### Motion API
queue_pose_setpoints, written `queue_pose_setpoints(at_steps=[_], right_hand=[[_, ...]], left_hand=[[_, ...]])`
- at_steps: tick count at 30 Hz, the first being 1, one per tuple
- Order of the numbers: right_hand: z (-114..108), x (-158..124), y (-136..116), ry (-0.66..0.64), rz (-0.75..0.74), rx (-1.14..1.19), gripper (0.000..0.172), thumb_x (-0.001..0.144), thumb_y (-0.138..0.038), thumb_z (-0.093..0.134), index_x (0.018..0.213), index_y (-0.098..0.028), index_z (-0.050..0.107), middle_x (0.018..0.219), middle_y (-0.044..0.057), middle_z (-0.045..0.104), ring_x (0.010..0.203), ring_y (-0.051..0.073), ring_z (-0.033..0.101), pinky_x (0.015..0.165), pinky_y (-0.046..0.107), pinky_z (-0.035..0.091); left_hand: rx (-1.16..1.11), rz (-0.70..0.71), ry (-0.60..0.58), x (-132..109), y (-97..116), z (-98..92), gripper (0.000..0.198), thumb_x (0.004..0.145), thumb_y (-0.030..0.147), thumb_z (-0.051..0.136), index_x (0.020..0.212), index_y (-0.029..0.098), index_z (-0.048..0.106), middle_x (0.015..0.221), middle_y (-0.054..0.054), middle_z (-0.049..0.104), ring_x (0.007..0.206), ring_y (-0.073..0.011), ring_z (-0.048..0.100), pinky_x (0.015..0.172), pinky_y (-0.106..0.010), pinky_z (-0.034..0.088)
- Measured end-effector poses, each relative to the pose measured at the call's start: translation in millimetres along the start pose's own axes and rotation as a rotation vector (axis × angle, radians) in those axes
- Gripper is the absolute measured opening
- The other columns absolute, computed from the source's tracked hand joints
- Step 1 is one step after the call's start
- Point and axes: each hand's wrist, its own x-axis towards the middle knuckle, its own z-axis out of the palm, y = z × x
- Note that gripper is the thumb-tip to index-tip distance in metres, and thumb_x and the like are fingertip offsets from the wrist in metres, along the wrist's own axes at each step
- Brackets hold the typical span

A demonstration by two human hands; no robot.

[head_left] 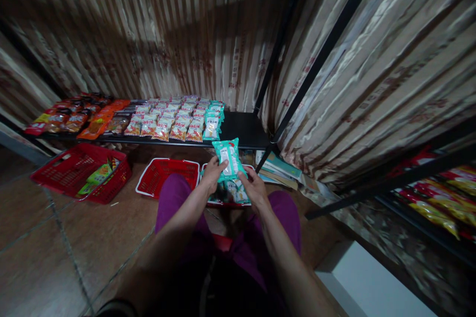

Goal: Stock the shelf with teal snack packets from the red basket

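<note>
Between my hands, just in front of the shelf edge, is a teal snack packet (227,151). My left hand (212,174) grips its left side, thumb on top. My right hand (254,185) pinches the packet's lower right corner. Below the packet sits a red basket with a white rim (238,203), holding more teal packets (232,187); my hands partly cover it. On the black shelf (243,126), a column of teal packets (212,124) lies beside rows of white and orange snack packets (163,126).
To the left are an empty-looking red basket (150,176) and another red basket (119,181) with green packets. Orange and brown packets (98,121) fill the shelf's left end. A black post (286,114) stands at right, near stacked books (282,166) and a white box (372,282).
</note>
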Motion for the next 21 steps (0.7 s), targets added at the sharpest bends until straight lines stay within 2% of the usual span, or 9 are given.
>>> queue_pose_setpoints(at_steps=[4, 9, 16, 21], right_hand=[[-1, 3, -9, 0.036, -0.284, -0.306, 0.048, 0.079, -0.045, 0.057, 0.122, -0.024, 0.057, 0.121, 0.007, 0.062, 0.109, 0.023, 0.059, 0.092, 0.04, 0.048], [5, 0, -20, 0.026, -0.579, -0.603, 0.037, 0.088, -0.035, 0.045, 0.119, -0.022, 0.061, 0.129, 0.009, 0.058, 0.119, 0.023, 0.052, 0.103, 0.045, 0.039], [6, -3, -16, 0.046, -0.641, -0.753, 0.039, 0.091, -0.029, 0.039, 0.121, -0.016, 0.059, 0.127, 0.012, 0.059, 0.118, 0.023, 0.052, 0.101, 0.044, 0.041], [6, -8, -24, 0.079, -0.682, -0.841, 0.042, 0.09, -0.022, 0.037, 0.13, -0.018, 0.051, 0.134, 0.012, 0.052, 0.124, 0.024, 0.044, 0.102, 0.045, 0.04]], left_hand=[[0.001, 0.008, 0.01, 1, -7, -3.1, 0.057, 0.05, 0.031, 0.085, 0.099, 0.016, 0.06, 0.09, -0.006, 0.07, 0.078, -0.0169, 0.064, 0.079, -0.032, 0.05], [-0.006, 0.013, 0.007, 2, -12, -1.8, 0.057, 0.05, 0.034, 0.084, 0.099, 0.016, 0.061, 0.097, -0.008, 0.069, 0.081, -0.0181, 0.064, 0.083, -0.035, 0.049], [0.021, 0.005, -0.034, 0, -12, -4.2, 0.058, 0.051, 0.033, 0.083, 0.102, 0.014, 0.062, 0.095, -0.009, 0.07, 0.086, -0.0205, 0.065, 0.088, -0.038, 0.047], [0.041, 0.054, -0.097, -2, -12, -1.5, 0.062, 0.055, 0.028, 0.08, 0.112, 0.018, 0.059, 0.107, -0.009, 0.067, 0.089, -0.0191, 0.064, 0.084, -0.033, 0.048]])
